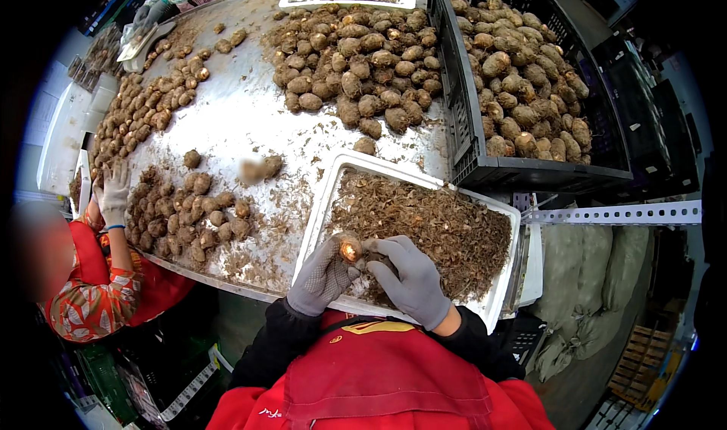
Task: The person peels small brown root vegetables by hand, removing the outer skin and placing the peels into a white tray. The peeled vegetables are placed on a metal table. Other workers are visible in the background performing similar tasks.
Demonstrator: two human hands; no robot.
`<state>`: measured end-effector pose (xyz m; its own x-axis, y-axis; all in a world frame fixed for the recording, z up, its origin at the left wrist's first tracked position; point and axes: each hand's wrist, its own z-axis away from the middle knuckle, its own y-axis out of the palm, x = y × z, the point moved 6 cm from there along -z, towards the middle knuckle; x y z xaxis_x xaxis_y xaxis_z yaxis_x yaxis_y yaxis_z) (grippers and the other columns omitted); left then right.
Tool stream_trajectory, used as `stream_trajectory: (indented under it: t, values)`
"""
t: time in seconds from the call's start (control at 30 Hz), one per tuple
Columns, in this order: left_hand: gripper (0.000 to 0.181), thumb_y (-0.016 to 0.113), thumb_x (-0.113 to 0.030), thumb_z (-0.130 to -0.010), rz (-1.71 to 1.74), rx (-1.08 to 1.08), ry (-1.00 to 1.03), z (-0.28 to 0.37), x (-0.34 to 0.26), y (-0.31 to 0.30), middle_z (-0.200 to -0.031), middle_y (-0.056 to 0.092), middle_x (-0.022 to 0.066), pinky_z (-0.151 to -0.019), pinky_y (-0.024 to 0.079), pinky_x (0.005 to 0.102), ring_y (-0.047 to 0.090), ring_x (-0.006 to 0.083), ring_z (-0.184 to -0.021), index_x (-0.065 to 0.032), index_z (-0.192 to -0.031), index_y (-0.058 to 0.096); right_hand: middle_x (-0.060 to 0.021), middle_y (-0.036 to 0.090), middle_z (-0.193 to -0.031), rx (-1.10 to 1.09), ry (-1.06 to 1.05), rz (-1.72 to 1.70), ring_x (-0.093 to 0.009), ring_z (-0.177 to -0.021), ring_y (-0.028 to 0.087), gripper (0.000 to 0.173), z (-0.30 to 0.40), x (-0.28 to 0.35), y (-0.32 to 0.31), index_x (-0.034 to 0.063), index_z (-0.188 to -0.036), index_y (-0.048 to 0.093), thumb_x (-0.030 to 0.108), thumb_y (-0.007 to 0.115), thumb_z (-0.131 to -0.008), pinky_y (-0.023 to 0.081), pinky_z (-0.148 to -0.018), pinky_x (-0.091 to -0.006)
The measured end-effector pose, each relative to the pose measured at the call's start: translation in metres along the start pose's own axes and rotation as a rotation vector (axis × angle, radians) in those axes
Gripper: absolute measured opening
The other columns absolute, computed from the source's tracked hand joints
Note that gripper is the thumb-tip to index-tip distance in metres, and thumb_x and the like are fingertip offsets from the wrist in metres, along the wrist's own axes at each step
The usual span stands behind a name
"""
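Observation:
My left hand [319,279], in a grey dotted work glove, grips a small taro corm [350,249] whose cut, pale orange end faces up. Close to its right side is my right hand [413,282], also gloved, with thumb and fingers curled inward. Whether those fingertips pinch anything is hidden. Both hands are over the near edge of a white foam tray [321,214]. Brown fibrous peelings [423,225] cover the inside of that tray.
Hairy taro corms [363,60] are heaped on the metal table [227,117], with another pile [187,214] at left. A black crate [528,171] full of taro stands right. A co-worker's gloved hand [115,191] rests by small corms [142,106]. Sacks [585,271] stand below right.

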<state>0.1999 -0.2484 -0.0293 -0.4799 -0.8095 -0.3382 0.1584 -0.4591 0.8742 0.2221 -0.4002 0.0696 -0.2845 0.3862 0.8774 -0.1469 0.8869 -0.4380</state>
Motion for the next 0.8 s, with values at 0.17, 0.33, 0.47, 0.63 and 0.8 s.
stream_trajectory:
  t: [0.17, 0.33, 0.47, 0.63, 0.8]
  values:
    - [0.039, 0.044, -0.031, -0.108, 0.055, 0.024, -0.048, 0.003, 0.006, -0.004, -0.116, 0.062, 0.0113, -0.081, 0.056, 0.0312, 0.063, 0.0196, -0.099, 0.0007, -0.128, 0.053, -0.0106, 0.064, -0.091, -0.041, -0.048, 0.089, -0.030, -0.072, 0.065, 0.020, -0.001, -0.002, 0.012, 0.0070, -0.105, 0.068, 0.013, 0.071, -0.086, 0.051, -0.061, -0.0373]
    - [0.032, 0.041, -0.021, -0.108, -0.198, -0.061, 0.071, 0.009, -0.006, 0.016, -0.114, 0.060, 0.0108, -0.079, 0.054, 0.0270, 0.062, 0.0154, -0.093, 0.0014, -0.129, 0.049, -0.0102, 0.064, -0.085, -0.061, -0.115, 0.131, -0.029, -0.069, 0.066, 0.016, 0.000, 0.003, 0.013, 0.0061, -0.101, 0.069, 0.010, 0.071, -0.085, 0.052, -0.059, -0.0353]
    - [0.032, 0.043, -0.018, -0.107, -0.280, -0.068, 0.052, 0.012, -0.006, 0.016, -0.116, 0.060, 0.0112, -0.080, 0.055, 0.0279, 0.062, 0.0150, -0.096, 0.0027, -0.131, 0.048, -0.0119, 0.066, -0.083, -0.058, -0.118, 0.136, -0.028, -0.070, 0.067, 0.013, 0.001, -0.001, 0.011, 0.0028, -0.097, 0.068, 0.004, 0.069, -0.083, 0.053, -0.060, -0.0337]
    - [0.037, 0.048, -0.011, -0.102, -0.403, -0.092, 0.018, 0.023, -0.009, 0.019, -0.126, 0.057, 0.0149, -0.087, 0.056, 0.0330, 0.062, 0.0207, -0.107, 0.0039, -0.136, 0.045, -0.0133, 0.065, -0.084, -0.078, 0.042, 0.074, -0.028, -0.070, 0.065, 0.008, -0.001, -0.021, 0.002, 0.0020, -0.094, 0.066, 0.005, 0.067, -0.086, 0.051, -0.062, -0.0349]
    - [0.042, 0.053, -0.004, -0.097, -0.416, 0.021, 0.021, 0.026, -0.016, 0.030, -0.135, 0.053, 0.0157, -0.105, 0.047, 0.0351, 0.056, 0.0221, -0.123, 0.0035, -0.139, 0.045, -0.0157, 0.064, -0.087, -0.039, 0.087, -0.024, -0.033, -0.077, 0.066, 0.011, 0.002, -0.026, -0.006, 0.0010, -0.099, 0.066, 0.005, 0.065, -0.089, 0.052, -0.067, -0.0382]
